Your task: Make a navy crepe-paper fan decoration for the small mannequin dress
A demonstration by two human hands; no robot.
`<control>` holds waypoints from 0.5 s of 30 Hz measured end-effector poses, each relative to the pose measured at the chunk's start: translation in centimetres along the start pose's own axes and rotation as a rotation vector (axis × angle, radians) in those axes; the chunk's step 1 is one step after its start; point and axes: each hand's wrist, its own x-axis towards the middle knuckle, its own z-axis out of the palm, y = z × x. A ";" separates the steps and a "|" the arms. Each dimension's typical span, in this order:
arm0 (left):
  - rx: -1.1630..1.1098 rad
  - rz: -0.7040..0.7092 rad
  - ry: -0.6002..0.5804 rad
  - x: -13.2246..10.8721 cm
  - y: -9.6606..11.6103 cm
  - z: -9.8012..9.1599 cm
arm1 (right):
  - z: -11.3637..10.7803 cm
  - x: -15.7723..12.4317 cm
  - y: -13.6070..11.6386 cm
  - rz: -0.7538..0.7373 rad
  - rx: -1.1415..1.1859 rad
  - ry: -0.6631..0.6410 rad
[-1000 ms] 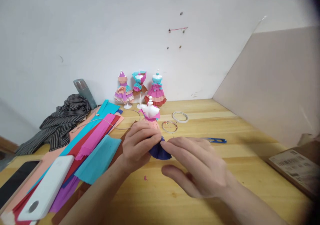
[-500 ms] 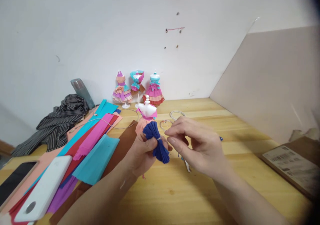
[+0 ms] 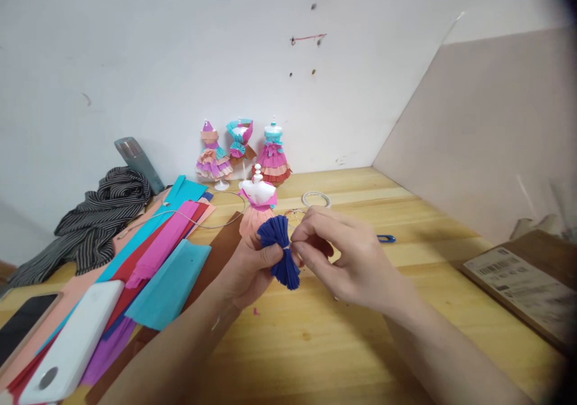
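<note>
Blue paper bow (image 3: 285, 258) partly hides left hand (image 3: 253, 268).

A striped cloth (image 3: 106, 213) lies beside a tilted bottle (image 3: 140, 164), a phone (image 3: 26, 327) near a white device (image 3: 76, 336) — a labelled box (image 3: 525, 282) at right.

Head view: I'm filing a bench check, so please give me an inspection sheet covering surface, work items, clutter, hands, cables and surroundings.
Surface: wooden table, with a small pink scrap on it.
Work items: dark blue pleated paper, pale tie at its middle; dressed miniature mannequin behind it.
Clutter: coloured paper sheets, phone, white device, striped cloth at the left.
Hands: left hand holds the dark blue pleated paper; right hand has fingertips beside the tie, grip unclear.
Cables: thin pale cord partly across the sheets; kind cannot be told.
Surroundings: white wall, three more dressed mannequins before it, cardboard box at the right.
</note>
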 end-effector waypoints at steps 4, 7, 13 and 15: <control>-0.002 0.012 0.064 0.0 0.0 0.1 | 0.5 0.2 0.1 0.003 -0.012 -0.011; -0.014 0.059 0.098 -0.1 -0.2 0.2 | 0.9 0.2 0.3 0.012 -0.013 0.002; -0.047 0.119 0.111 -0.1 -0.7 0.6 | 1.2 0.2 0.6 0.052 -0.013 -0.001; -0.043 0.136 0.120 -0.1 -0.8 0.8 | 1.2 0.3 0.6 0.062 -0.013 -0.006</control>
